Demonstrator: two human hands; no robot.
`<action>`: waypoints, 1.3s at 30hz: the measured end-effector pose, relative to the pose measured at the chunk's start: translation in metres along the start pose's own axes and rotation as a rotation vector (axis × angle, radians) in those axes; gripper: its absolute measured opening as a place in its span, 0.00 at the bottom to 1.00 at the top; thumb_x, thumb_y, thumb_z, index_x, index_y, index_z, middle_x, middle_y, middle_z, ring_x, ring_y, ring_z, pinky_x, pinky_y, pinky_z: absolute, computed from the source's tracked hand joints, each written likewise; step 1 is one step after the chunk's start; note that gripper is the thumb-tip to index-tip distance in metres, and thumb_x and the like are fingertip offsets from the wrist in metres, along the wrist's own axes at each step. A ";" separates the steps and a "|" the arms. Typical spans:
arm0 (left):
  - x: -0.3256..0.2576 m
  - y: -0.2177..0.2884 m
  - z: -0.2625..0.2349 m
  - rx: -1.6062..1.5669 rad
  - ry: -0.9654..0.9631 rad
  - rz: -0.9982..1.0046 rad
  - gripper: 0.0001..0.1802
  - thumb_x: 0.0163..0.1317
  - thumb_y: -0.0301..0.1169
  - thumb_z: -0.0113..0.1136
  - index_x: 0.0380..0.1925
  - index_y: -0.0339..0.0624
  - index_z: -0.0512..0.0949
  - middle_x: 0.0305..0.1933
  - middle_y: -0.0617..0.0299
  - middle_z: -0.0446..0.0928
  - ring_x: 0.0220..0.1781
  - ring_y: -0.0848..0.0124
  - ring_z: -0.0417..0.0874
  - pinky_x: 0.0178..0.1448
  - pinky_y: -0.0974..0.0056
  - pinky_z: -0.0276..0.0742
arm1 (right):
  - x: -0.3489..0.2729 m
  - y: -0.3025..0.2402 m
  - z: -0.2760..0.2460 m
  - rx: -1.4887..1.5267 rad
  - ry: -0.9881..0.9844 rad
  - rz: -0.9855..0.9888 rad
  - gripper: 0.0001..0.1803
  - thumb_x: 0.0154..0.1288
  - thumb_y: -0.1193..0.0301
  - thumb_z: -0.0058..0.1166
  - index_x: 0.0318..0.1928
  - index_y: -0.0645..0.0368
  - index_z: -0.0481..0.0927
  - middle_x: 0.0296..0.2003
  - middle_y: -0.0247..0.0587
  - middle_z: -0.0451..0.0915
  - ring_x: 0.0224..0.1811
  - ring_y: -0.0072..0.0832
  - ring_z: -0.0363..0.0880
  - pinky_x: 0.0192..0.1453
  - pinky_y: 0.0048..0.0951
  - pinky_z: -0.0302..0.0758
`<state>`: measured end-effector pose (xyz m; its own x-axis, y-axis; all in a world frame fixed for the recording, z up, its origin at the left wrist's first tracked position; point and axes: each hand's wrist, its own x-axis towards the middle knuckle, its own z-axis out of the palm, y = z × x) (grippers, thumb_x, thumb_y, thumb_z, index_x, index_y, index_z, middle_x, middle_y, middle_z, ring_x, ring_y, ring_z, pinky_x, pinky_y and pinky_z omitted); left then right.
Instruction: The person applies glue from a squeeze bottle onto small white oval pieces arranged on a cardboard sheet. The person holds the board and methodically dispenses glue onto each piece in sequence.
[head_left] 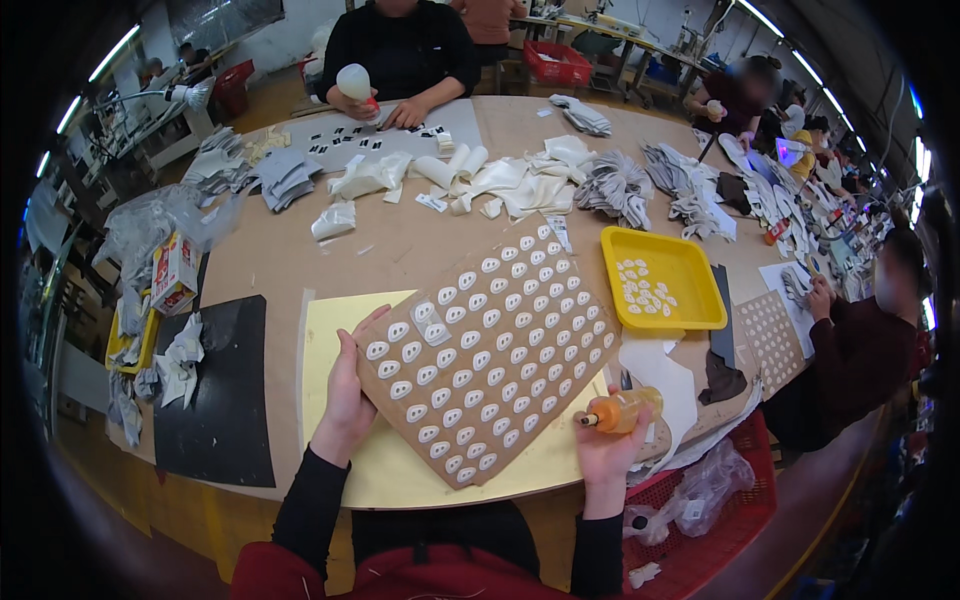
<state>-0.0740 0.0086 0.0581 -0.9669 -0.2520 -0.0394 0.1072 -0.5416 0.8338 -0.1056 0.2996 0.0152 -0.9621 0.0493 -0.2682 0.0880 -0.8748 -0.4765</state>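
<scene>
My left hand (348, 400) grips the left edge of a brown board (470, 400), which tilts above a pale yellow sheet (340, 330) on the table. Rows of small white oval pieces with dark marks cover the board. In my right hand (608, 452) lies a squeeze bottle (630, 408) with an orange cap and amber contents, its tip pointing left beside the board's lower right edge. Beyond that hand, a yellow tray (715, 318) holds several loose white pieces of the same kind.
A black mat (215, 400) lies to the left, near a small box (176, 272). Stacks of grey and cream cut pieces (500, 180) spread across the far side. Opposite, a person (400, 60) holds a white bottle (354, 82). A red crate (700, 520) stands below the table's right edge.
</scene>
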 end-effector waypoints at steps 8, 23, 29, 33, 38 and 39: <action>0.006 0.025 -0.038 0.060 -0.018 -0.005 0.33 0.68 0.52 0.24 0.60 0.38 0.59 0.57 0.51 0.66 0.57 0.66 0.70 0.59 0.62 0.69 | -0.031 -0.040 0.002 -1.140 -0.315 -0.546 0.29 0.50 0.65 0.63 0.49 0.62 0.66 0.41 0.43 0.73 0.40 0.31 0.76 0.44 0.30 0.77; -0.010 0.018 -0.026 0.044 -0.077 0.083 0.44 0.61 0.60 0.36 0.66 0.40 0.45 0.65 0.50 0.55 0.65 0.62 0.59 0.66 0.59 0.57 | 0.007 0.015 0.066 -0.925 -0.396 -0.532 0.35 0.53 0.54 0.58 0.52 0.67 0.64 0.44 0.53 0.74 0.43 0.35 0.76 0.33 0.27 0.75; -0.008 0.015 -0.019 0.060 -0.038 0.097 0.47 0.58 0.64 0.36 0.66 0.40 0.41 0.66 0.50 0.53 0.66 0.62 0.57 0.67 0.58 0.56 | 0.015 0.038 0.077 -0.931 -0.322 -0.406 0.36 0.53 0.51 0.57 0.52 0.67 0.64 0.42 0.55 0.75 0.40 0.36 0.78 0.24 0.24 0.74; -0.009 0.017 -0.015 0.059 0.000 0.089 0.48 0.58 0.64 0.35 0.66 0.40 0.41 0.66 0.50 0.53 0.67 0.62 0.57 0.67 0.57 0.56 | 0.019 0.040 0.075 -0.878 -0.305 -0.334 0.35 0.53 0.51 0.57 0.51 0.66 0.65 0.41 0.56 0.75 0.36 0.34 0.78 0.23 0.23 0.73; -0.008 0.015 -0.018 0.102 0.000 0.104 0.47 0.59 0.64 0.32 0.66 0.39 0.41 0.66 0.50 0.53 0.67 0.62 0.57 0.67 0.57 0.55 | 0.024 0.047 0.065 -0.878 -0.313 -0.388 0.37 0.51 0.49 0.58 0.51 0.65 0.65 0.40 0.56 0.76 0.34 0.32 0.78 0.23 0.22 0.72; -0.008 0.015 -0.019 0.108 -0.002 0.109 0.47 0.59 0.64 0.32 0.66 0.38 0.41 0.66 0.50 0.53 0.67 0.62 0.57 0.67 0.57 0.55 | 0.025 0.047 0.065 -0.885 -0.320 -0.383 0.38 0.50 0.48 0.58 0.51 0.65 0.65 0.40 0.56 0.76 0.34 0.32 0.78 0.23 0.22 0.72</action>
<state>-0.0604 -0.0122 0.0604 -0.9514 -0.3028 0.0557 0.1861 -0.4215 0.8875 -0.1417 0.2284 0.0402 -0.9781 0.0063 0.2079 -0.2065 -0.1494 -0.9670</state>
